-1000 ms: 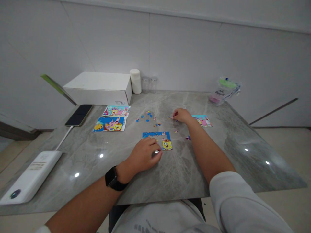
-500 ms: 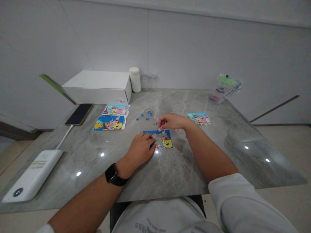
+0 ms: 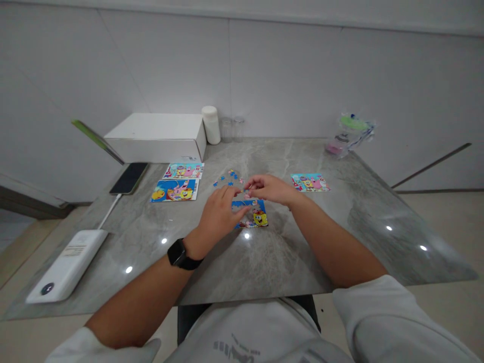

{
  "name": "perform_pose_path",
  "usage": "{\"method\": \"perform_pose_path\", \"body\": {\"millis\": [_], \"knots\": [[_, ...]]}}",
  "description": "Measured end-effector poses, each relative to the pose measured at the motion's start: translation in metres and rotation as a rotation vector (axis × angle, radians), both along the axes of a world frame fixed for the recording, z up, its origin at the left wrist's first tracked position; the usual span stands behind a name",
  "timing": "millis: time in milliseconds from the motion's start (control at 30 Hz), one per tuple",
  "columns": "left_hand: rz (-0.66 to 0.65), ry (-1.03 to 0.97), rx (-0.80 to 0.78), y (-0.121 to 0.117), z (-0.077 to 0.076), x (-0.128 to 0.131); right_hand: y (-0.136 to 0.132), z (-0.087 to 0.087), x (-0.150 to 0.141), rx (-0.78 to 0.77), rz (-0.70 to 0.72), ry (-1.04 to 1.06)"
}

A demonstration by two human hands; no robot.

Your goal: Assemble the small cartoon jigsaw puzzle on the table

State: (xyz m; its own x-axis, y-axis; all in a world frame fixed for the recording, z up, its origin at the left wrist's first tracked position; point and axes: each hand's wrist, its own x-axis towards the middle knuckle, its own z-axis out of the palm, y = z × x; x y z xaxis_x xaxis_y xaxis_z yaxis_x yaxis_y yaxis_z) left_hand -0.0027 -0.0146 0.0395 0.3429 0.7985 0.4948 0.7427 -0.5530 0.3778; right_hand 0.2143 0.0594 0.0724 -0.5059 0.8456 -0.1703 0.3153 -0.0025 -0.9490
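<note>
A plain pale-grey wall (image 3: 283, 75), crossed by thin seams, stands behind a grey, marble-patterned counter (image 3: 363, 222). Small white light reflections (image 3: 247, 236) dot its glossy top, and pale beige floor (image 3: 449, 217) shows past both sides.

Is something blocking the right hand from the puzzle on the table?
Partly: the left hand covers the left part of the puzzle. Nothing visible stands between the right hand and the puzzle's right part.

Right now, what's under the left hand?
Seemingly the left end of the puzzle; its right side, with a yellow face, shows beyond the left hand. The hand covers the rest, so any pieces beneath it can't be seen.
</note>
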Motion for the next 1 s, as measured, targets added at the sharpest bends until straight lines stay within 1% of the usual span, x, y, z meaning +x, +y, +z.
{"method": "perform_pose_path", "body": {"millis": [133,233,400,533,700,800,867,1000], "knots": [[-0.022,0.075,0.023,0.002,0.006,0.012,-0.022,-0.008,0.007,-0.016,-0.137,0.079],[-0.046,0.079,0.037,0.003,0.007,0.018,-0.035,-0.013,0.013,-0.022,-0.184,0.113],[-0.098,0.04,0.034,0.005,0.004,0.023,-0.046,-0.019,0.019,-0.014,-0.201,0.17],[-0.124,-0.014,0.005,0.008,0.0,0.022,-0.048,-0.028,0.02,0.016,-0.205,0.196],[-0.177,-0.092,-0.04,0.011,-0.011,0.015,-0.053,-0.043,0.017,0.031,-0.211,0.205],[-0.205,-0.091,-0.049,0.012,-0.018,0.011,-0.057,-0.048,0.013,0.057,-0.228,0.15],[-0.201,-0.087,-0.042,0.012,-0.021,0.01,-0.058,-0.05,0.011,0.056,-0.233,0.142],[-0.159,-0.112,-0.055,0.009,-0.018,0.01,-0.06,-0.048,0.007,-0.028,-0.239,0.217]]}}
